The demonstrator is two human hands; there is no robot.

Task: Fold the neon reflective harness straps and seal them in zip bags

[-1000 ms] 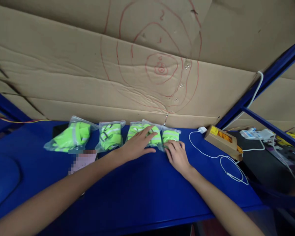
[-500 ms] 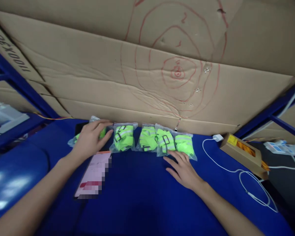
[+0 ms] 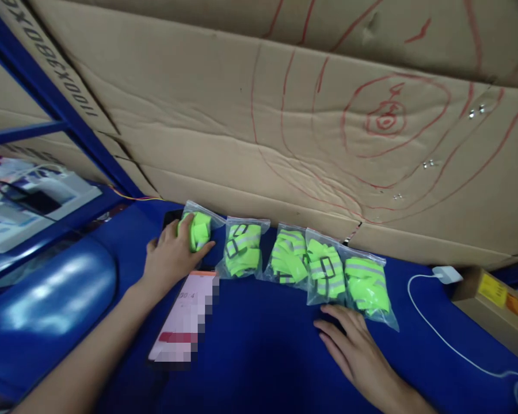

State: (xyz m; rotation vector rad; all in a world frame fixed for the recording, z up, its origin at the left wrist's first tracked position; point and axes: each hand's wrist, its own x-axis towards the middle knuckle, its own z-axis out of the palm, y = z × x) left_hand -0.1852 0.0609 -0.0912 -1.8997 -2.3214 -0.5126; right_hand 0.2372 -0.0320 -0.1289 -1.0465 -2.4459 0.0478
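Several clear zip bags, each holding folded neon-yellow reflective straps, lie in a row along the cardboard. My left hand (image 3: 172,253) is at the leftmost bag (image 3: 200,230), fingers on its left side and thumb along its lower edge, gripping it. Right of it lie a second bag (image 3: 243,250), a third bag (image 3: 288,256), a fourth bag (image 3: 326,270) with a black buckle showing, and the rightmost bag (image 3: 366,284). My right hand (image 3: 349,339) rests just below the last two, fingers stretched and apart, holding nothing.
A phone (image 3: 183,316) with a lit screen lies on the blue table (image 3: 259,345) below my left hand. A cardboard wall (image 3: 224,115) with red rings stands behind. At right are a white charger with its cable (image 3: 446,275) and a cardboard box (image 3: 496,302). A blue post (image 3: 77,109) rises at left.
The view has turned to the right-hand tilt, shifting everything rightward. The leftmost bag has slid right, closer to the second bag, with my left hand. My right hand has drawn back from the bags.
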